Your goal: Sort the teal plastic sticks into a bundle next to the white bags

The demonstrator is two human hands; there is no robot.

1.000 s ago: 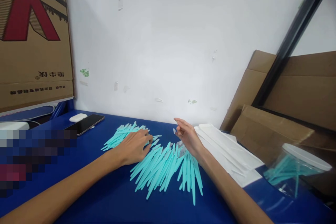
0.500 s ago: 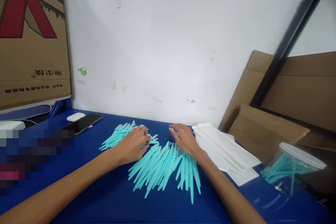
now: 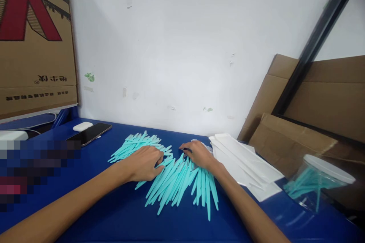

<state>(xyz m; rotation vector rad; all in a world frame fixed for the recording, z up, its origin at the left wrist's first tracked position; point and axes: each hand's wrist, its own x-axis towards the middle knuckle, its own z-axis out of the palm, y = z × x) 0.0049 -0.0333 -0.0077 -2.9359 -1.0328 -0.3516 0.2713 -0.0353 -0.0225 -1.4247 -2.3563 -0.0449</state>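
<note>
Many flat turquoise sticks (image 3: pixel 171 184) lie fanned out on the blue table (image 3: pixel 114 212), with a second heap of turquoise sticks (image 3: pixel 132 144) behind and to the left. My left hand (image 3: pixel 146 163) rests over the sticks between the two heaps, its fingers curled; what lies under them is hidden. At the back end of the fan is my right hand (image 3: pixel 198 153), bent with its fingertips drawn in near the stick tips. Whether it pinches something is too small to tell.
White paper sheets or bags (image 3: pixel 245 159) lie right of my right hand. Farther right stands a clear lidded tub (image 3: pixel 316 184) with turquoise sticks. A phone (image 3: pixel 91 133) and a white case (image 3: pixel 82 126) lie back left. Cardboard (image 3: pixel 296 140) leans at the right.
My left hand has come slightly nearer and its fingers have curled in, uncovering more of the left heap. My right hand has moved slightly nearer, with its fingers more bent.
</note>
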